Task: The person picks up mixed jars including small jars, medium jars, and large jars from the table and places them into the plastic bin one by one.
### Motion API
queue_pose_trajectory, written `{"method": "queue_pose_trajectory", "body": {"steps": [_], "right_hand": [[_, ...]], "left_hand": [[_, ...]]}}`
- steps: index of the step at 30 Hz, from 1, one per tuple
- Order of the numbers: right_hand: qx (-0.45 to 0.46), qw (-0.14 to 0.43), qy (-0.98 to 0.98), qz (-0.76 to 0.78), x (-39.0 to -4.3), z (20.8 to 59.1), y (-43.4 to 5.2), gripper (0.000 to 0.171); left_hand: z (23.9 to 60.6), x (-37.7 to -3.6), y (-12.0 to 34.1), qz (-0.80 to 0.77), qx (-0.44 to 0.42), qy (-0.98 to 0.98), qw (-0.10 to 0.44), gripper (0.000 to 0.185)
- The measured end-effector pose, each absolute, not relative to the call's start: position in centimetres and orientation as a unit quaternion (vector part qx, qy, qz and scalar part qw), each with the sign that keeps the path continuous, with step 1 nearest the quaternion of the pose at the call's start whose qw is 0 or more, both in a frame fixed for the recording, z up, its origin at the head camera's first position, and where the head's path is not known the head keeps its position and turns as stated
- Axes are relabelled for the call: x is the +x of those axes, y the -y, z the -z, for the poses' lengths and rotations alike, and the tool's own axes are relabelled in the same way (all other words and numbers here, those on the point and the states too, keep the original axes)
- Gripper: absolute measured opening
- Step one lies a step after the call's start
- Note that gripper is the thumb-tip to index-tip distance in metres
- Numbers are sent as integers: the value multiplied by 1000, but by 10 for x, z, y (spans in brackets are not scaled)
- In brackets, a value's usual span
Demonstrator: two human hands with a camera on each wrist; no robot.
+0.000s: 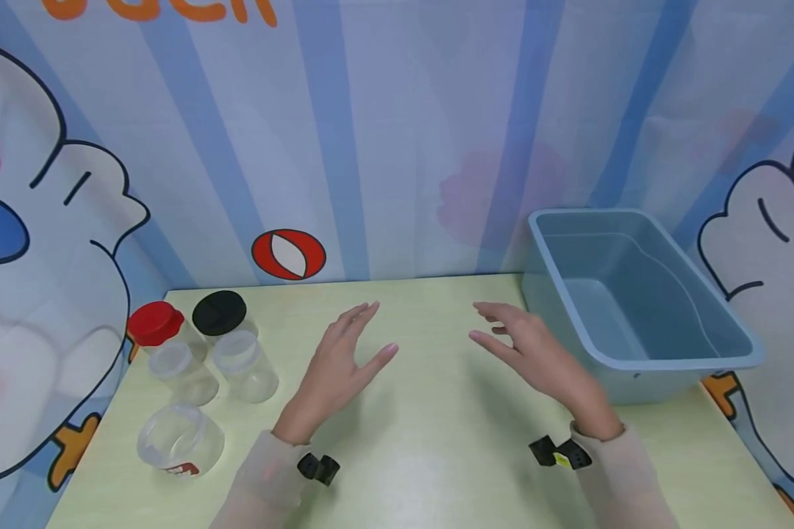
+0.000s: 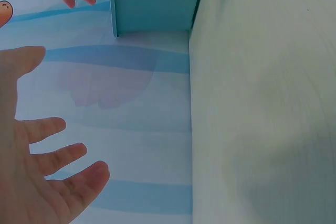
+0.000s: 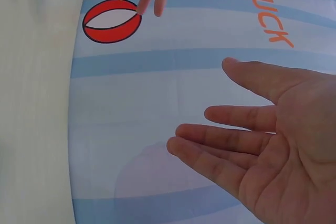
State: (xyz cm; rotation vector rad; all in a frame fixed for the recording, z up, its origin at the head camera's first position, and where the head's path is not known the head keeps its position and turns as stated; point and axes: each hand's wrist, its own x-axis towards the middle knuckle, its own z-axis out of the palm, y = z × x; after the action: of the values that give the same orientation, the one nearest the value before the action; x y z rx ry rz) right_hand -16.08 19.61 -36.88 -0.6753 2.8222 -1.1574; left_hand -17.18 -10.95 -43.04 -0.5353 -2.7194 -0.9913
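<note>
Five clear plastic jars cluster at the counter's point(image 1: 423, 441) left end: a red-lidded jar point(image 1: 156, 328) and black-lidded jar point(image 1: 221, 316) at the back, two lidless ones point(image 1: 245, 365) in front of them, and one lying on its side point(image 1: 180, 439) nearest the person. They look light, stiff and slick, best taken round the body just below the rim. Right of the jars, left hand point(image 1: 340, 367) and right hand point(image 1: 536, 353) hover with fingers spread, empty; the blue-grey tub point(image 1: 642, 308) stands well apart, beyond the right hand.

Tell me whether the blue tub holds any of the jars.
No, the blue tub is bare inside, and the jars stand on the table's left side, beyond the left hand.
</note>
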Motion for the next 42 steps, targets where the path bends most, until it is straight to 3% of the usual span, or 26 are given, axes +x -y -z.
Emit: {"method": "queue_pose_trajectory", "body": {"steps": [16,42], "right_hand": [[-222,-29,-907,357,-156,341,-237,53],[-206,-78,-923,316,-145,324,-295,48]], "left_hand": [[411,-180,78,427,-213,876,62,73],[399,-183,48,515,-242,819,67,65]]}}
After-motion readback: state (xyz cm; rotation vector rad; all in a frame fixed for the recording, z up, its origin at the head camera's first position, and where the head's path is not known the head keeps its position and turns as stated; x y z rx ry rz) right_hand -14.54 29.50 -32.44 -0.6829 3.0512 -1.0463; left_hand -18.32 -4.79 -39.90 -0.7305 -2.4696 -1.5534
